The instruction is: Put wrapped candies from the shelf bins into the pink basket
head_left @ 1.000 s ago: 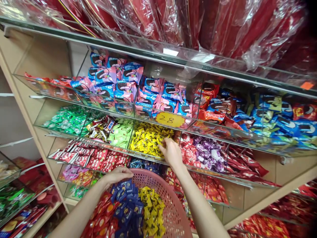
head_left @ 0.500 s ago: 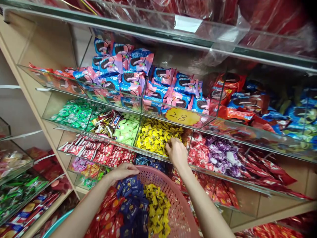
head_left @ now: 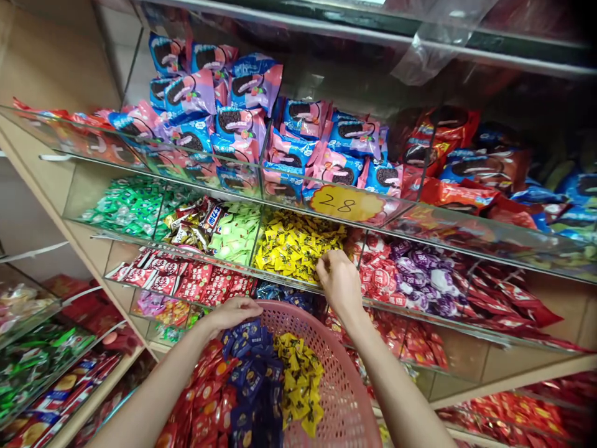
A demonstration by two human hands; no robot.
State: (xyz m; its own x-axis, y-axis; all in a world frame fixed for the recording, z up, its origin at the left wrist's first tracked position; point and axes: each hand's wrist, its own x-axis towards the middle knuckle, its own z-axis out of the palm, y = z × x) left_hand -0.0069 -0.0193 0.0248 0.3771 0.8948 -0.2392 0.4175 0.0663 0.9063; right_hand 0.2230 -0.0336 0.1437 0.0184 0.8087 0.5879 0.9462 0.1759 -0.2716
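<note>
A pink perforated plastic basket [head_left: 342, 373] sits low in front of me. Red-wrapped sweets [head_left: 205, 398], dark blue-wrapped sweets [head_left: 254, 386] and yellow-wrapped sweets [head_left: 301, 379] lie in it side by side. My left hand [head_left: 233, 312] is closed on the basket's far rim at the left. Over the front right corner of a clear bin of yellow sweets [head_left: 289, 246] is my right hand [head_left: 339, 280]. Its fingers curl down at the sweets, and whatever they hold is hidden.
Above the bins runs a shelf of blue-and-pink biscuit packets [head_left: 242, 127], with a yellow price tag [head_left: 347, 203] reading 28. Neighbouring bins hold light green sweets [head_left: 236, 233], purple-wrapped sweets [head_left: 424, 277] and green-wrapped sweets [head_left: 128, 205]. Clear dividers and front panels separate them.
The view has tilted down and come closer to the shelves. My right hand stays at the yellow bin's front corner, fingers still curled. My left hand keeps its place on the basket rim.
</note>
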